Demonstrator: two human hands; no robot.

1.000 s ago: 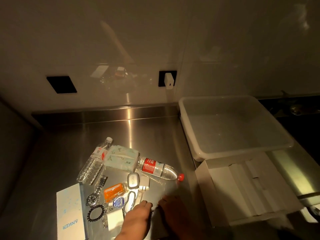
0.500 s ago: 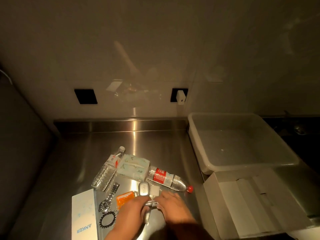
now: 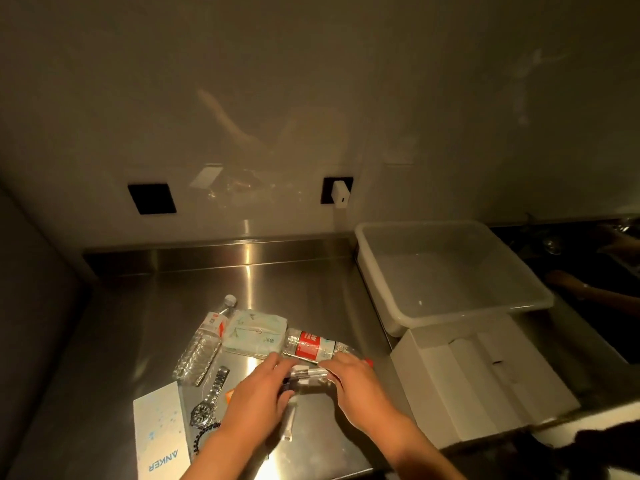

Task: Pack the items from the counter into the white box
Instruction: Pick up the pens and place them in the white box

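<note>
Both hands meet over the pile of items on the steel counter (image 3: 298,292). My left hand (image 3: 258,400) and my right hand (image 3: 353,379) together hold a small clear packet (image 3: 308,374) between their fingertips. Behind them lie a red-labelled water bottle (image 3: 311,345), a pale green tissue pack (image 3: 254,332) and a crushed clear bottle (image 3: 204,341). A steel wristwatch (image 3: 209,400) and a white Anker box (image 3: 161,431) lie at the left. The open white box (image 3: 481,379) sits on the counter at the right, nothing visible in it.
A translucent plastic tub (image 3: 450,271) stands behind the white box. A dark sink area (image 3: 588,271) lies at the far right. Two black wall sockets, one with a white plug (image 3: 341,192), are on the back wall. A black bead bracelet (image 3: 204,433) peeks out by my left wrist.
Both hands moved forward from the counter's near edge into the pile and took hold of the small clear packet. The camera tilted, shifting the scene.
</note>
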